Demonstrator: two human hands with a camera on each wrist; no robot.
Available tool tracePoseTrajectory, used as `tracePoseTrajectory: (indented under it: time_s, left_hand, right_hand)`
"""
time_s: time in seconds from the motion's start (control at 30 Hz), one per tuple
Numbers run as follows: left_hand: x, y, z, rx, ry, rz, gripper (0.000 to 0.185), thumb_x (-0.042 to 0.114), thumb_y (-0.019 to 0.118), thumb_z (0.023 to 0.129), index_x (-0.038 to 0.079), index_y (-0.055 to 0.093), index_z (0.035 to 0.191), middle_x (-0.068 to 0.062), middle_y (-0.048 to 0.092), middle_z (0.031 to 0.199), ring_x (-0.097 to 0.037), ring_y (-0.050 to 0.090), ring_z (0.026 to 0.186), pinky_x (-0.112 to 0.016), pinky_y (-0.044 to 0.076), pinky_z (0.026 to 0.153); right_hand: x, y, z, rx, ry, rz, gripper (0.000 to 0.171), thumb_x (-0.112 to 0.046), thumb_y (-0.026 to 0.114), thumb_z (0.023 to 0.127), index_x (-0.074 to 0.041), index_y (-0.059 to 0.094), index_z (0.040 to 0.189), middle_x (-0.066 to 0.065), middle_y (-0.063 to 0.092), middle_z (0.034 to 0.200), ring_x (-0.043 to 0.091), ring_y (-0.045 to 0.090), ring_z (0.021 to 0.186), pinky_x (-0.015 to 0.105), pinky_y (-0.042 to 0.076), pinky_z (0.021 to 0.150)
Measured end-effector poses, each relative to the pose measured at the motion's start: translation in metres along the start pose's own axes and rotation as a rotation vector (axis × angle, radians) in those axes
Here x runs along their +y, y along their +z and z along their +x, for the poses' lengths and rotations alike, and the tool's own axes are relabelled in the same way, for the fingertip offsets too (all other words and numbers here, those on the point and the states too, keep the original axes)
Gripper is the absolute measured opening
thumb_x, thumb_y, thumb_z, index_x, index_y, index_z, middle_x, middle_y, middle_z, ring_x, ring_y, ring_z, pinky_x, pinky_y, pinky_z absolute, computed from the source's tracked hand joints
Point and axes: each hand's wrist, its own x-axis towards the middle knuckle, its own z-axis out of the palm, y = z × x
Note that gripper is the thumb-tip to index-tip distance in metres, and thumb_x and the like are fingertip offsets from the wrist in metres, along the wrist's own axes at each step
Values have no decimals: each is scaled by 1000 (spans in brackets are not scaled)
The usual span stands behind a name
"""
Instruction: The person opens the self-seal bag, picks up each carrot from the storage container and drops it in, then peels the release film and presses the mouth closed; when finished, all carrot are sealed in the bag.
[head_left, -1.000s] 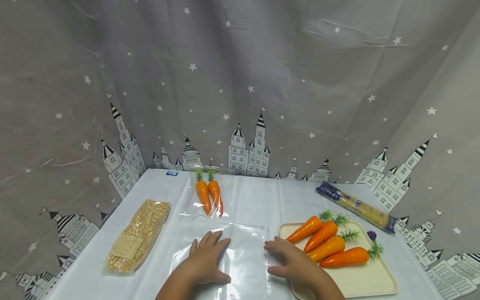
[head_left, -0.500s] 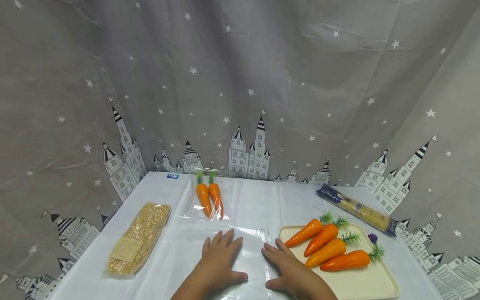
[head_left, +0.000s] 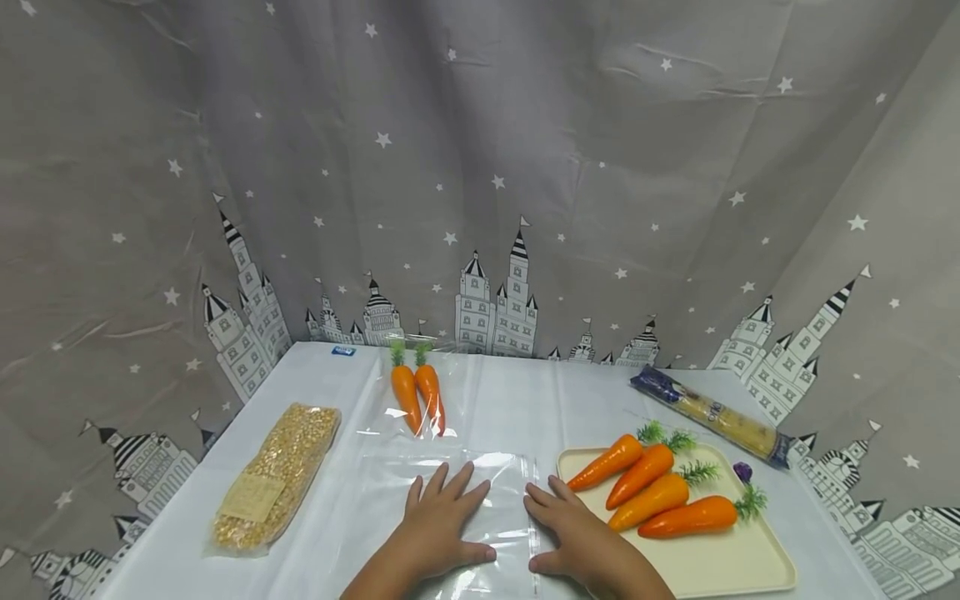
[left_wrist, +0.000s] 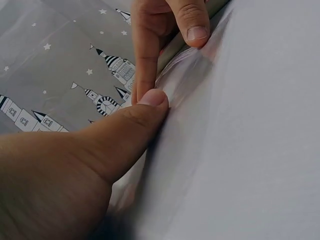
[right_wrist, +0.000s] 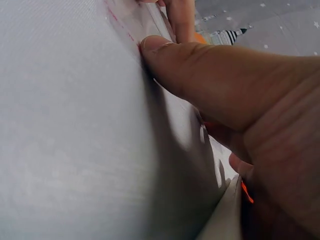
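A flat, clear plastic bag (head_left: 506, 492) lies on the white table in front of the person. My left hand (head_left: 438, 525) rests on it with fingers spread and thumb out to the right. At the bag's right edge, my right hand (head_left: 573, 529) touches the film with its fingers extended. In the left wrist view the left thumb (left_wrist: 135, 117) lies along the shiny film. The right wrist view shows the right thumb (right_wrist: 165, 52) by the bag's edge, where a red line runs. Behind the bag lies another clear bag with two carrots (head_left: 417, 396) in it.
Several carrots (head_left: 652, 500) with green tops lie on a cream tray (head_left: 720, 571) at right. A pack of yellow grain (head_left: 277, 475) is at left. A long pasta pack (head_left: 708, 412), a purple item (head_left: 742, 472) and a small blue packet (head_left: 343, 351) lie farther back.
My left hand has slid right across the bag, nearer the right hand, then stayed about there. My right hand has shifted slightly left onto the bag's edge.
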Motion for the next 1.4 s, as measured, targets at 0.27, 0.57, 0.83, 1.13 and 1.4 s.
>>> tracePoseTrajectory:
  time_s: [0.27, 0.57, 0.83, 1.13, 1.4]
  left_hand:
    - [-4, 2, 1, 0, -3, -1, 93, 81, 68, 79, 34, 49, 156, -6, 33, 171, -50, 23, 156, -80, 16, 116]
    - [-5, -6, 0, -7, 6, -12, 86, 78, 64, 85, 33, 49, 157, -5, 33, 171, -48, 23, 157, -79, 14, 118]
    - [-4, -7, -4, -24, 5, -11, 81, 74, 63, 89, 33, 47, 158, -5, 31, 172, -48, 21, 157, -80, 13, 117]
    - [-1, -3, -3, -8, -1, 13, 89, 83, 56, 87, 33, 45, 159, -5, 29, 172, -48, 20, 158, -79, 13, 118]
    - [5, 0, 0, 1, -38, 36, 68, 67, 55, 97, 38, 45, 158, -3, 30, 172, -47, 21, 158, -79, 12, 118]
  right_hand:
    - [-3, -1, 0, 8, 15, -17, 84, -52, 86, 80, -28, 54, 154, -9, 40, 167, 39, 19, 160, 72, 27, 119]
    - [-2, -3, 1, 23, 21, 12, 84, -51, 87, 80, -30, 54, 154, -8, 41, 167, 37, 18, 161, 72, 25, 120]
    - [-2, -1, 0, 25, 12, 43, 79, -55, 85, 81, -30, 56, 152, -9, 42, 166, 37, 18, 161, 74, 23, 119]
    - [-6, 9, -1, 138, -52, 31, 68, -51, 76, 92, -23, 57, 151, 0, 39, 168, 37, 27, 158, 68, 27, 121]
    - [-9, 10, 1, 117, -12, -100, 75, -50, 77, 91, -23, 51, 156, -4, 40, 167, 35, 30, 157, 66, 31, 121]
